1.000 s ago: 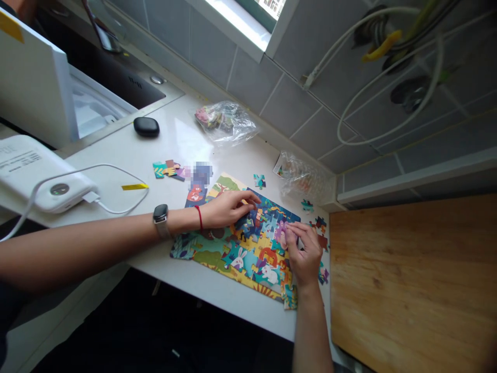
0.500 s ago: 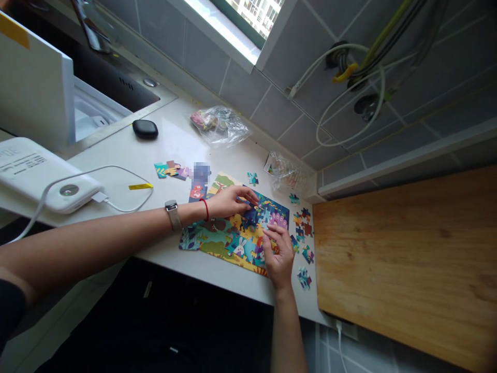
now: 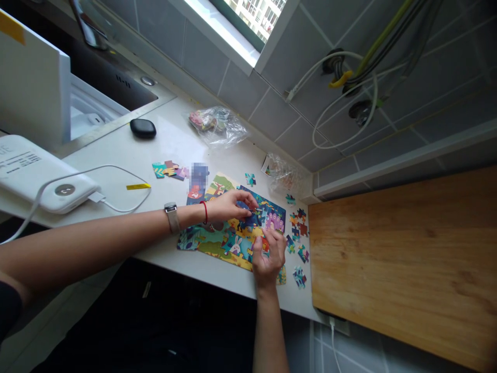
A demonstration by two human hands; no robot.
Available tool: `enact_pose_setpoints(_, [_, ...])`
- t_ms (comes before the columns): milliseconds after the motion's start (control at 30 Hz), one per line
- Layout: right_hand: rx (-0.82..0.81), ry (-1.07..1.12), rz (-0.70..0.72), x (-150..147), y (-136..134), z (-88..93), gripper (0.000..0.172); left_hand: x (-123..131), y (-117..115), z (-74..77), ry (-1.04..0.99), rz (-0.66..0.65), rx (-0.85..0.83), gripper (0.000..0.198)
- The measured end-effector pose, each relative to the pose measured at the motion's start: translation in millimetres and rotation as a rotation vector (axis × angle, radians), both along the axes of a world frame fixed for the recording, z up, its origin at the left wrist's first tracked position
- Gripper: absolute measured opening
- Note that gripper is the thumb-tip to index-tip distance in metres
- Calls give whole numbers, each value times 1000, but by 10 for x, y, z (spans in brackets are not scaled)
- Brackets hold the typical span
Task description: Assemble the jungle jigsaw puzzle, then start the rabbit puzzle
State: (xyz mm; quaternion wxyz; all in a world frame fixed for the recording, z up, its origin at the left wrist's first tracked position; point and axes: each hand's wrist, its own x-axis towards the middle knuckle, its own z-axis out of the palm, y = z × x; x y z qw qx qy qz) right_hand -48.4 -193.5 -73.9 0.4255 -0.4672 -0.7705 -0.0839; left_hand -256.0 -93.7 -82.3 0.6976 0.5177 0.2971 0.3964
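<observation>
A colourful animal jigsaw puzzle (image 3: 221,247), largely joined together, lies flat on the white counter. My left hand (image 3: 232,205) reaches over its upper middle, with thumb and fingertips closed on a dark blue puzzle piece (image 3: 254,211) whose pale edge shows. Over the lower right of the jigsaw is my right hand (image 3: 268,255), fingers bent and thumb apart, with nothing visible between them. It partly covers the picture there. Loose puzzle pieces (image 3: 298,228) lie right of the jigsaw, and a single teal piece (image 3: 250,179) rests above it.
More pieces (image 3: 170,170) lie to the left. Along the wall are two clear plastic bags (image 3: 219,126). A black case (image 3: 143,128), a white power bank (image 3: 46,176) with a cable, and a sink (image 3: 116,77) are at left. A wooden board (image 3: 399,259) borders the right.
My right hand has shifted left and slightly down over the jigsaw, uncovering its lower right corner. My left hand has stayed nearly in place, its fingertips at the dark blue area.
</observation>
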Motion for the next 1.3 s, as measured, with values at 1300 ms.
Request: enact_pose_setpoints(1300, [-97,124,90,-20,-181,39,31,13,-82,115,5,73,193,20])
